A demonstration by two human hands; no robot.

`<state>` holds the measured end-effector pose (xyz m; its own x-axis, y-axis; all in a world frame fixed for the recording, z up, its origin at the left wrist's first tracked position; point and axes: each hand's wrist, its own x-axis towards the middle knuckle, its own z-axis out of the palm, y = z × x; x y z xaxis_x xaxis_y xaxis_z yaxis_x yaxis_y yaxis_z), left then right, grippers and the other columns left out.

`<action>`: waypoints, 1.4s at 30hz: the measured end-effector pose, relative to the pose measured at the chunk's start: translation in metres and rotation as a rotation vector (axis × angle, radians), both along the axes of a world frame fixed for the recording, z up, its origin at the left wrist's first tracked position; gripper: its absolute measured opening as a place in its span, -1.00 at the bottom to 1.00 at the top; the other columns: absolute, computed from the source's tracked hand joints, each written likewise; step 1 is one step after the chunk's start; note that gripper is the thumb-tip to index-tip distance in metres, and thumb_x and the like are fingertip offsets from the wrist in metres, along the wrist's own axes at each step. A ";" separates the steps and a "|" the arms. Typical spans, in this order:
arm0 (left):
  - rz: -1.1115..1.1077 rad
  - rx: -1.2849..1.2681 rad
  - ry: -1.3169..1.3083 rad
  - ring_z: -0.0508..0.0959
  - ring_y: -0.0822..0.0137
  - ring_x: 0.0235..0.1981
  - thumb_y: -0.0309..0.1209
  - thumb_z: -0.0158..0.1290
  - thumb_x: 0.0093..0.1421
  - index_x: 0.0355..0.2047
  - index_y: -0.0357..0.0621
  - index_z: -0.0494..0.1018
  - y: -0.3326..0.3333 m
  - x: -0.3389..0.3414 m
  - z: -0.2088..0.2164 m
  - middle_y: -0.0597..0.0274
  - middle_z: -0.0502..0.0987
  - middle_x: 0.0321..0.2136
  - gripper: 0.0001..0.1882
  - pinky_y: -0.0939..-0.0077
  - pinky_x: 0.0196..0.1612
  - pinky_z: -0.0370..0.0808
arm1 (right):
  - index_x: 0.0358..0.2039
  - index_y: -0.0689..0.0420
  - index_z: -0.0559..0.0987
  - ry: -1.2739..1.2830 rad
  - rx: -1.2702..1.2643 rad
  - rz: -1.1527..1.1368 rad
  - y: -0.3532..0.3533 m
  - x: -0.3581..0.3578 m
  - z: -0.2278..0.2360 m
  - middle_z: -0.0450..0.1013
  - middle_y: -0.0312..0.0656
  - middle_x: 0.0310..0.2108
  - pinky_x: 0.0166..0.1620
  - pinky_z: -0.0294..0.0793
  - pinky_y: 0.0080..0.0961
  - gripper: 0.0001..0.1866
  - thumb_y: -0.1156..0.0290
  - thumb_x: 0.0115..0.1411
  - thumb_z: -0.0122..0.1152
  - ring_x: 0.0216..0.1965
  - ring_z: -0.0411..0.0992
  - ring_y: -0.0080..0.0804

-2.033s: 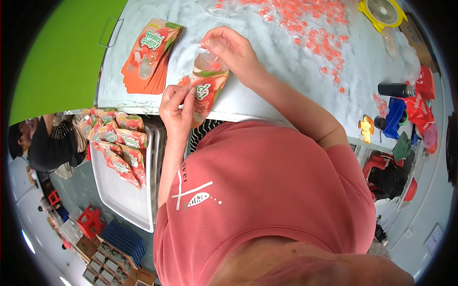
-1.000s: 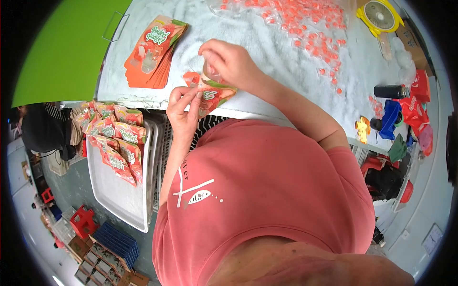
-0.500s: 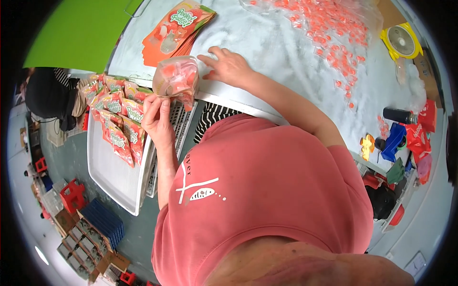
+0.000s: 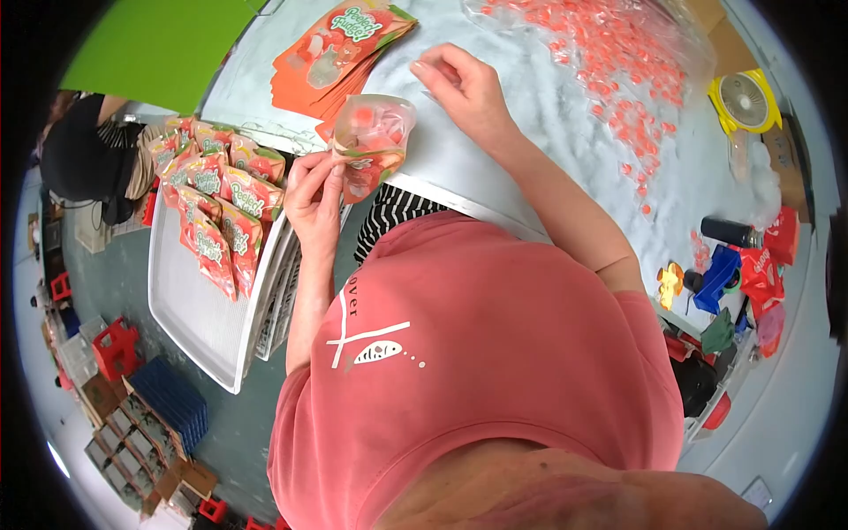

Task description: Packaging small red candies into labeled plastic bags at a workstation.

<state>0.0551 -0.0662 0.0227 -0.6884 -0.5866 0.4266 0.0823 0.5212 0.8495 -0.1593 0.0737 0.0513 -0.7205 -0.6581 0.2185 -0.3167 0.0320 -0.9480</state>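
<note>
An opened pouch (image 4: pixel 375 141), orange and clear with candy pieces visible inside, is pinched at its left edge between the thumb and fingers of my left hand (image 4: pixel 314 199). Its mouth faces up, just over the table's front edge. My right hand (image 4: pixel 470 93) is above the table to the right of the pouch, fingers loosely bent and apart, nothing seen in them. Behind the pouch lies a fanned stack of flat orange pouches (image 4: pixel 322 66). Loose wrapped red candies (image 4: pixel 618 84) spread across the far right of the table.
Filled pouches (image 4: pixel 216 199) are heaped on a white tray (image 4: pixel 190 305) at my left, atop other trays. A yellow fan (image 4: pixel 744 99), a dark bottle (image 4: pixel 730 232) and a blue tape dispenser (image 4: pixel 717 278) stand at the right. Another person (image 4: pixel 84 159) is at the far left.
My right hand has drawn away from the pouch, up and to the right, its fingers more bent. My left hand and the pouch have shifted right in view, and the whole view has moved slightly.
</note>
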 end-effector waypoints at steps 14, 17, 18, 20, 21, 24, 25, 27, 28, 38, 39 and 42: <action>-0.083 0.025 0.056 0.53 0.38 -0.29 -0.61 0.15 0.16 -0.20 -0.27 0.61 0.041 -0.034 -0.005 0.18 0.55 -0.33 -0.82 0.56 -0.22 0.47 | -0.22 0.13 0.57 0.563 0.355 0.377 0.046 0.032 0.045 0.44 -0.17 -0.20 -0.24 0.50 -0.32 -0.78 0.26 0.24 0.20 -0.29 0.50 -0.17; -0.156 0.038 0.068 0.53 0.33 -0.17 -0.52 0.12 0.21 -0.11 -0.25 0.58 0.027 -0.031 -0.003 0.14 0.57 -0.23 -0.76 0.49 -0.08 0.45 | -0.19 0.11 0.59 0.569 0.362 0.417 0.059 0.027 0.037 0.47 -0.22 -0.14 -0.24 0.51 -0.34 -0.82 0.34 0.24 0.16 -0.29 0.51 -0.20; -0.119 0.031 -0.010 0.51 0.31 -0.07 -0.45 0.11 0.24 0.03 -0.21 0.50 0.017 -0.029 0.000 0.14 0.55 -0.16 -0.66 0.46 -0.02 0.43 | -0.18 0.10 0.60 0.594 0.326 0.399 0.064 0.027 0.037 0.47 -0.24 -0.11 -0.23 0.52 -0.36 -0.82 0.36 0.23 0.17 -0.26 0.52 -0.22; -0.018 0.177 -0.044 0.49 0.30 0.01 -0.39 0.09 0.28 0.17 -0.21 0.38 0.008 -0.031 -0.004 0.14 0.54 -0.08 -0.55 0.44 0.03 0.42 | -0.18 0.08 0.61 0.621 0.288 0.400 0.071 0.031 0.039 0.47 -0.26 -0.08 -0.21 0.53 -0.37 -0.82 0.39 0.21 0.18 -0.22 0.52 -0.24; -0.140 0.499 -0.036 0.45 0.33 0.07 -0.36 0.09 0.30 0.24 -0.24 0.28 -0.001 -0.032 -0.025 0.12 0.51 0.00 -0.46 0.42 0.06 0.42 | -0.16 0.07 0.60 0.687 0.274 0.435 0.073 0.033 0.043 0.47 -0.27 -0.06 -0.19 0.54 -0.39 -0.81 0.42 0.20 0.18 -0.18 0.52 -0.26; -0.364 1.105 -0.195 0.55 0.44 -0.13 -0.39 0.12 0.28 0.00 -0.32 0.50 -0.007 -0.030 -0.042 0.17 0.60 -0.18 -0.67 0.57 -0.02 0.46 | -0.15 0.06 0.60 0.769 0.290 0.448 0.078 0.033 0.048 0.47 -0.28 -0.04 -0.14 0.56 -0.41 -0.77 0.48 0.15 0.20 -0.12 0.51 -0.28; -0.362 1.048 -0.201 0.57 0.48 -0.28 -0.42 0.13 0.27 -0.14 -0.33 0.58 -0.008 -0.029 -0.057 0.23 0.62 -0.30 -0.77 0.63 -0.11 0.48 | -0.15 0.06 0.60 0.779 0.316 0.437 0.080 0.033 0.049 0.46 -0.28 -0.03 -0.12 0.56 -0.43 -0.75 0.51 0.13 0.22 -0.09 0.50 -0.28; -0.260 1.055 -0.051 0.56 0.49 -0.32 -0.48 0.14 0.26 -0.20 -0.33 0.58 -0.007 -0.025 -0.072 0.23 0.63 -0.33 -0.83 0.61 -0.16 0.50 | -0.14 0.07 0.59 0.800 0.275 0.427 0.086 0.033 0.053 0.46 -0.26 -0.04 -0.09 0.56 -0.43 -0.75 0.52 0.13 0.23 -0.08 0.50 -0.29; -0.210 1.066 0.033 0.56 0.48 -0.32 -0.49 0.13 0.26 -0.22 -0.33 0.57 -0.006 -0.026 -0.069 0.23 0.62 -0.33 -0.85 0.60 -0.16 0.50 | -0.14 0.07 0.59 0.818 0.237 0.413 0.090 0.033 0.053 0.46 -0.24 -0.04 -0.07 0.56 -0.44 -0.75 0.53 0.14 0.24 -0.07 0.50 -0.30; -0.467 0.478 -0.207 0.54 0.51 -0.16 -0.41 0.14 0.27 -0.07 -0.28 0.54 -0.013 -0.033 0.006 0.25 0.61 -0.21 -0.73 0.53 0.00 0.44 | -0.10 0.09 0.55 0.379 0.297 0.528 0.089 0.053 0.060 0.45 -0.20 -0.01 -0.05 0.53 -0.46 -0.80 0.46 0.26 0.17 0.01 0.47 -0.38; -0.516 0.415 -0.179 0.54 0.53 -0.19 -0.41 0.13 0.27 -0.06 -0.28 0.55 -0.008 -0.041 0.018 0.29 0.62 -0.24 -0.73 0.56 -0.04 0.46 | -0.10 0.10 0.55 0.418 0.318 0.551 0.088 0.056 0.061 0.46 -0.23 -0.05 -0.05 0.52 -0.47 -0.79 0.42 0.25 0.18 -0.03 0.47 -0.37; -0.738 0.647 -0.325 0.55 0.55 -0.24 -0.40 0.13 0.28 -0.09 -0.29 0.56 -0.007 -0.051 0.014 0.31 0.63 -0.28 -0.74 0.60 -0.12 0.49 | -0.10 0.10 0.54 0.586 0.352 0.594 0.085 0.054 0.054 0.46 -0.28 -0.11 -0.06 0.51 -0.43 -0.76 0.37 0.22 0.20 -0.09 0.48 -0.32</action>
<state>0.0044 -0.0732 0.0367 -0.9956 -0.0229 -0.0912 -0.0874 -0.1307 0.9876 -0.1053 0.1588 0.1049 -0.0775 -0.9841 0.1596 -0.8023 -0.0334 -0.5959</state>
